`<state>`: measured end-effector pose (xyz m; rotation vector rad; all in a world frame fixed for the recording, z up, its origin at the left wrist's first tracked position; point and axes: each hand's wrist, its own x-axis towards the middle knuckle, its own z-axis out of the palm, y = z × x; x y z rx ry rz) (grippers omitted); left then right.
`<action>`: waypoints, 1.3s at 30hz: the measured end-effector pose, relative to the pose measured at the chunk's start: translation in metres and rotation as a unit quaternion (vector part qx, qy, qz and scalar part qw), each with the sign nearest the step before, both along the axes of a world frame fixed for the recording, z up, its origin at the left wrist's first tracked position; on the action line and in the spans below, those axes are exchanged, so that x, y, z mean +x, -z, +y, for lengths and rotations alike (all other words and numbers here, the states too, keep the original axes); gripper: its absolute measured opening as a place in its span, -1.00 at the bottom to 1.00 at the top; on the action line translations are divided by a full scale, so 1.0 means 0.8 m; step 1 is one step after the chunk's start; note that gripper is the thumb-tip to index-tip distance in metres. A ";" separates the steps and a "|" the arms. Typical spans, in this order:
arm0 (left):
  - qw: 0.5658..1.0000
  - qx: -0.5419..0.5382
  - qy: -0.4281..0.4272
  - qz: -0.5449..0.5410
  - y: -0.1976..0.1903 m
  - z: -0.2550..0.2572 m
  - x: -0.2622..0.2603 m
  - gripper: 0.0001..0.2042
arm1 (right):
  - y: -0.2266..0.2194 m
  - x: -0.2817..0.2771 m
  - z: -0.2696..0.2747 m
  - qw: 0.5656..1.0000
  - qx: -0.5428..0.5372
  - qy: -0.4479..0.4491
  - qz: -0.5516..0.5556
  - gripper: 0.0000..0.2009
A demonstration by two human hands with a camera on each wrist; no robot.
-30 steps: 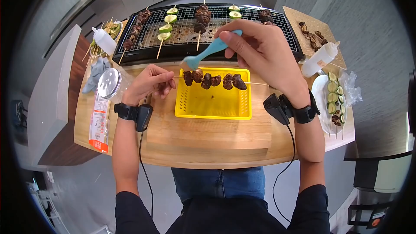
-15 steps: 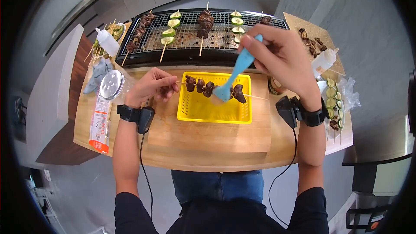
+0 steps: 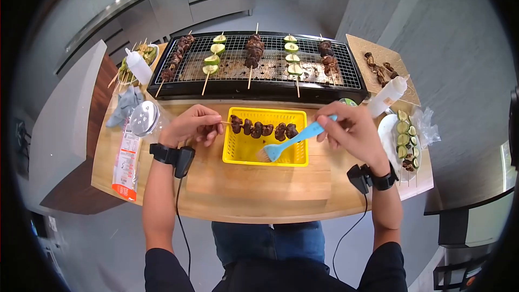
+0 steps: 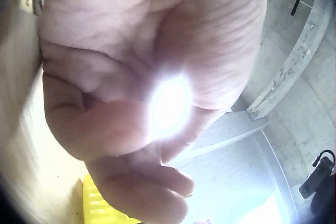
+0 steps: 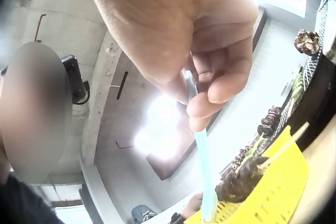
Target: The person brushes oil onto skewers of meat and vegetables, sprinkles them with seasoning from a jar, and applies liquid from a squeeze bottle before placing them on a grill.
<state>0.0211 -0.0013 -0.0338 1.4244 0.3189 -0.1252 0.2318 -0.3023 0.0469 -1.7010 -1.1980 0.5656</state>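
My left hand (image 3: 189,124) pinches the left end of a wooden skewer threaded with several glossy dark brown chunks (image 3: 258,129). This skewer lies level over a yellow plastic basket (image 3: 265,164). In my right hand (image 3: 354,132) is a light blue basting brush (image 3: 297,138), gripped by its handle between thumb and fingers. Its pale bristles (image 3: 263,155) point left and down, over the basket on the near side of the chunks. From the right wrist, the brush handle (image 5: 202,153) slants down past the dark chunks (image 5: 239,182). The left wrist view shows curled fingers (image 4: 136,182) above the basket's edge (image 4: 100,203).
Behind the basket stands a black grill (image 3: 232,93) bearing dark skewers and green slice skewers. White squeeze bottles (image 3: 139,66) flank it. A lidded jar (image 3: 146,119) and packet (image 3: 126,162) lie left; a plate (image 3: 386,130) with skewers is at right.
The brush has swept from the skewer's left chunks across to its right part, then to the near side. My right hand has come lower. The left hand still holds the stick's end.
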 end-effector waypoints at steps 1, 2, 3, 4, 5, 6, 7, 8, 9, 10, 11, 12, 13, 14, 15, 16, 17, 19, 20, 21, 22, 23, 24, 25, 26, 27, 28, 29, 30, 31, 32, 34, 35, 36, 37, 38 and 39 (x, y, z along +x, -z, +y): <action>1.000 0.004 0.000 0.001 -0.001 -0.001 -0.001 -0.69 | 0.009 0.000 -0.002 1.000 -0.009 -0.011 0.010 -0.88; 1.000 -0.008 0.003 0.001 -0.001 -0.002 -0.002 -0.69 | 0.019 0.001 -0.004 1.000 -0.005 -0.011 0.011 -0.88; 1.000 -0.021 0.005 0.002 -0.002 -0.002 -0.002 -0.69 | 0.028 0.001 -0.007 0.999 -0.003 -0.035 -0.016 -0.89; 1.000 -0.018 0.007 0.004 -0.001 -0.003 -0.002 -0.69 | 0.033 0.003 -0.009 0.997 -0.002 -0.059 -0.043 -0.89; 1.000 -0.028 -0.004 0.006 -0.001 -0.002 -0.002 -0.68 | 0.034 0.005 -0.010 0.996 -0.005 -0.071 -0.049 -0.89; 0.999 -0.039 -0.013 0.009 -0.001 -0.002 -0.002 -0.68 | 0.036 0.006 -0.012 0.997 -0.001 -0.067 -0.048 -0.89; 0.999 -0.035 -0.009 0.011 -0.001 -0.001 -0.002 -0.68 | 0.039 0.007 -0.013 0.996 0.008 -0.073 -0.052 -0.89; 0.999 -0.041 -0.018 0.015 0.000 0.000 -0.002 -0.68 | 0.043 0.007 -0.014 0.995 0.017 -0.078 -0.056 -0.88; 0.998 -0.048 -0.026 0.018 0.001 0.001 -0.002 -0.68 | 0.048 0.008 -0.014 0.996 0.020 -0.072 -0.054 -0.88; 0.999 -0.046 -0.019 0.019 0.000 0.001 -0.002 -0.68 | 0.054 0.010 -0.014 0.994 0.020 -0.096 -0.054 -0.87; 0.998 -0.048 -0.027 0.021 0.000 0.001 -0.003 -0.68 | 0.056 0.012 -0.015 0.991 0.019 -0.120 -0.055 -0.86; 0.998 -0.049 -0.036 0.023 0.001 0.002 -0.003 -0.68 | 0.055 0.013 -0.016 0.992 0.018 -0.113 -0.056 -0.86; 0.997 -0.060 -0.039 0.015 0.004 0.005 -0.004 -0.69 | 0.054 0.014 -0.016 0.991 0.008 -0.117 -0.071 -0.85; 0.998 -0.059 -0.032 0.016 0.004 0.005 -0.004 -0.69 | 0.053 0.014 -0.016 0.989 -0.001 -0.122 -0.086 -0.83; 0.998 -0.063 -0.032 0.001 0.003 0.004 -0.004 -0.68 | 0.056 0.015 -0.016 0.988 0.012 -0.106 -0.108 -0.81; 0.997 -0.066 -0.033 -0.014 0.001 0.004 -0.005 -0.68 | 0.056 0.016 -0.016 0.989 0.014 -0.102 -0.107 -0.81; 0.997 -0.064 -0.030 -0.014 0.001 0.005 -0.005 -0.68 | 0.055 0.017 -0.016 0.989 0.011 -0.101 -0.104 -0.82; 0.996 -0.076 -0.035 -0.028 0.001 0.005 -0.004 -0.67 | 0.055 0.019 -0.016 0.990 0.009 -0.098 -0.102 -0.82; 0.996 -0.074 -0.034 -0.029 0.000 0.004 -0.004 -0.67 | 0.056 0.019 -0.016 0.991 0.014 -0.098 -0.085 -0.81; 0.996 -0.076 -0.045 -0.033 -0.002 0.003 -0.004 -0.67 | 0.058 0.020 -0.016 0.993 0.021 -0.098 -0.069 -0.80; 0.995 -0.077 -0.057 -0.036 -0.004 0.003 -0.004 -0.66 | 0.059 0.021 -0.016 0.993 0.023 -0.097 -0.069 -0.80; 0.995 -0.076 -0.055 -0.036 -0.005 0.003 -0.004 -0.66 | 0.060 0.022 -0.017 0.992 0.035 -0.094 -0.072 -0.80; 0.994 -0.076 -0.063 -0.051 -0.006 0.004 -0.004 -0.66 | 0.061 0.023 -0.017 0.992 0.047 -0.092 -0.075 -0.79; 0.992 -0.076 -0.071 -0.066 -0.007 0.005 -0.004 -0.66 | 0.059 0.025 -0.018 0.992 0.048 -0.091 -0.075 -0.79; 0.993 -0.074 -0.071 -0.066 -0.007 0.007 -0.005 -0.66 | 0.058 0.028 -0.018 0.990 0.063 -0.078 -0.101 -0.79; 0.990 -0.099 -0.066 -0.076 -0.007 0.009 -0.006 -0.67 | 0.055 0.031 -0.019 0.987 0.078 -0.066 -0.127 -0.78; 0.987 -0.124 -0.061 -0.087 -0.007 0.013 -0.007 -0.67 | 0.051 0.033 -0.019 0.986 0.080 -0.065 -0.127 -0.78; 0.987 -0.122 -0.062 -0.088 -0.005 0.016 -0.008 -0.67 | 0.045 0.034 -0.019 0.993 0.056 -0.028 -0.101 -0.78; 0.981 -0.157 -0.059 -0.093 -0.004 0.019 -0.009 -0.70 | 0.036 0.035 -0.018 0.997 0.030 0.009 -0.076 -0.78; 0.975 -0.193 -0.057 -0.096 -0.003 0.021 -0.011 -0.72 | 0.023 0.036 -0.016 0.998 0.011 0.025 -0.064 -0.77; 0.975 -0.193 -0.057 -0.096 -0.008 0.016 -0.010 -0.72 | 0.020 0.041 -0.010 0.998 0.011 0.024 -0.064 -0.77; 0.968 -0.227 -0.069 -0.084 -0.023 0.001 -0.007 -0.74 | 0.014 0.051 0.003 0.996 -0.007 0.042 -0.076 -0.76; 0.968 -0.227 -0.069 -0.084 -0.031 -0.008 -0.004 -0.74 | 0.012 0.057 0.013 0.990 0.009 0.043 -0.137 -0.77; 0.970 -0.220 -0.074 -0.078 -0.040 -0.019 0.001 -0.75 | 0.011 0.061 0.025 0.990 0.009 0.043 -0.137 -0.77; 0.971 -0.212 -0.080 -0.073 -0.049 -0.029 0.005 -0.75 | 0.010 0.065 0.039 0.989 -0.022 0.038 -0.143 -0.77; 0.971 -0.211 -0.079 -0.074 -0.057 -0.040 0.010 -0.75 | 0.009 0.066 0.052 0.987 -0.053 0.034 -0.149 -0.76; 0.969 -0.220 -0.091 -0.071 -0.065 -0.052 0.015 -0.75 | 0.009 0.067 0.064 0.986 -0.068 0.038 -0.145 -0.74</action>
